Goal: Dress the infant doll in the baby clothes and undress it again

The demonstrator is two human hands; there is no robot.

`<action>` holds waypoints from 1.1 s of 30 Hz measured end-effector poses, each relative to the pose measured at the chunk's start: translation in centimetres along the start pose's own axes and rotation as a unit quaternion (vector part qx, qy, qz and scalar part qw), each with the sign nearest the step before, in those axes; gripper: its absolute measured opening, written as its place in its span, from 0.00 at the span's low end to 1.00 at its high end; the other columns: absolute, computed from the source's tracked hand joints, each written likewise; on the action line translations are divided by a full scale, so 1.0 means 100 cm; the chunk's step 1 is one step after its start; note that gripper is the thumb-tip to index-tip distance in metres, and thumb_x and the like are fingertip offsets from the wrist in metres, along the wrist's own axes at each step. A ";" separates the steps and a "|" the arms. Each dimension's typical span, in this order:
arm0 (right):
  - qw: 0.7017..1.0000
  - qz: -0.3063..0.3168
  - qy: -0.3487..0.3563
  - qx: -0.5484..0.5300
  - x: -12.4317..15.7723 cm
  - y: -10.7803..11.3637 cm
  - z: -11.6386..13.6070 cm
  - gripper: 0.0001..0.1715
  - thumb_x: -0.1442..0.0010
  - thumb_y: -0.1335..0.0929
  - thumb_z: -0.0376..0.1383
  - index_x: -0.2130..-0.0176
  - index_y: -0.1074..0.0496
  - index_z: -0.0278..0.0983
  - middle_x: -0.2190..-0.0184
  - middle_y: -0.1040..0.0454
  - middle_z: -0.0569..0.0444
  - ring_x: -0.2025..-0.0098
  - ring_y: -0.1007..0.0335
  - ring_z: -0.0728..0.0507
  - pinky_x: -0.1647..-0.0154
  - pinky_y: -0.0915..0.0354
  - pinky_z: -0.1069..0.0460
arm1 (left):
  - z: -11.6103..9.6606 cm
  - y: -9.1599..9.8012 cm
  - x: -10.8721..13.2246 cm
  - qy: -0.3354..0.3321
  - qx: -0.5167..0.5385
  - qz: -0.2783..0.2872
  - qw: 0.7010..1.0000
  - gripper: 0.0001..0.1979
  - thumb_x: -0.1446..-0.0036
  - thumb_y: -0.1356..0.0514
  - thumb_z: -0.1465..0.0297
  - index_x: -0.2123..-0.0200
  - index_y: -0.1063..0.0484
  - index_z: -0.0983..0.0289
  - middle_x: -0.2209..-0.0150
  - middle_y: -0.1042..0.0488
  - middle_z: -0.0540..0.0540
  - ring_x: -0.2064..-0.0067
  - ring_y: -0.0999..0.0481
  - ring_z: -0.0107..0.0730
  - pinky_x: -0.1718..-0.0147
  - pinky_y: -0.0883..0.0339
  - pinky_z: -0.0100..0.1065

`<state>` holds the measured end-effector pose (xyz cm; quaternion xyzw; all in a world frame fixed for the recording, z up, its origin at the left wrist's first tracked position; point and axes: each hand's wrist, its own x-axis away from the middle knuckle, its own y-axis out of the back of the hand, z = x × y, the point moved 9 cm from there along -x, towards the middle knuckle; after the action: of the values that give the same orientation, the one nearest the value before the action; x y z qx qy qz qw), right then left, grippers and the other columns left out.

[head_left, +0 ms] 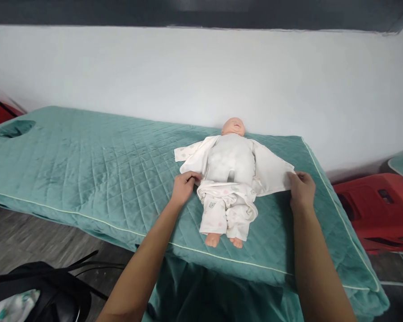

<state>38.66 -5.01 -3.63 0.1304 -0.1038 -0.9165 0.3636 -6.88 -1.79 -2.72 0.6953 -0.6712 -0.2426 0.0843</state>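
Observation:
A baby doll (234,127) lies on its back on the green quilted bed cover (127,165), head toward the wall. Its white baby jacket (272,169) is spread apart at the front, baring the pale torso (229,154). My right hand (302,188) pinches the outer edge of the jacket's right-hand panel, held out to the side. On the other side, my left hand (186,185) has its fingers pinched at the lower edge of the left-hand panel. Patterned white pants (214,214) cover the legs and are bunched at the waist, with bare feet showing below.
A white wall (154,76) runs along the bed's far side. Red plastic objects (383,205) stand beyond the right end. At lower left, a black chair-like object (53,286) with a patterned cloth (15,306) sits near the bed. A face hole (16,128) opens in the bed's left end.

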 end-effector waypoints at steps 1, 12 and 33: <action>0.999 -0.030 -0.001 0.014 -0.002 0.009 -0.002 0.15 0.50 0.31 0.42 0.63 0.30 0.37 0.72 0.33 0.60 0.71 0.38 0.48 0.69 0.38 0.51 | 0.000 0.000 0.000 0.003 0.001 0.000 1.000 0.16 0.50 0.49 0.78 0.70 0.21 0.63 0.67 0.18 0.51 0.64 0.22 0.33 0.57 0.29 0.34; 0.963 0.006 0.265 0.046 0.055 -0.013 0.070 0.11 0.41 0.32 0.40 0.58 0.28 0.38 0.57 0.29 0.49 0.58 0.30 0.43 0.59 0.30 0.47 | -0.005 -0.002 0.001 0.000 0.039 0.011 0.999 0.11 0.42 0.42 0.69 0.62 0.20 0.63 0.65 0.18 0.52 0.64 0.24 0.33 0.61 0.32 0.33; 0.862 0.473 0.154 -0.097 0.131 -0.090 0.082 0.14 0.44 0.25 0.45 0.75 0.20 0.39 0.76 0.26 0.53 0.72 0.34 0.44 0.69 0.38 0.49 | -0.032 -0.039 0.021 -0.035 0.213 0.326 0.921 0.13 0.49 0.29 0.61 0.66 0.21 0.65 0.63 0.29 0.54 0.62 0.31 0.31 0.61 0.37 0.32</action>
<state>21.16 -6.87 -0.60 0.1696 -0.0059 -0.6080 0.7756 -2.00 -4.17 -2.12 0.4310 -0.8989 -0.0772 -0.0149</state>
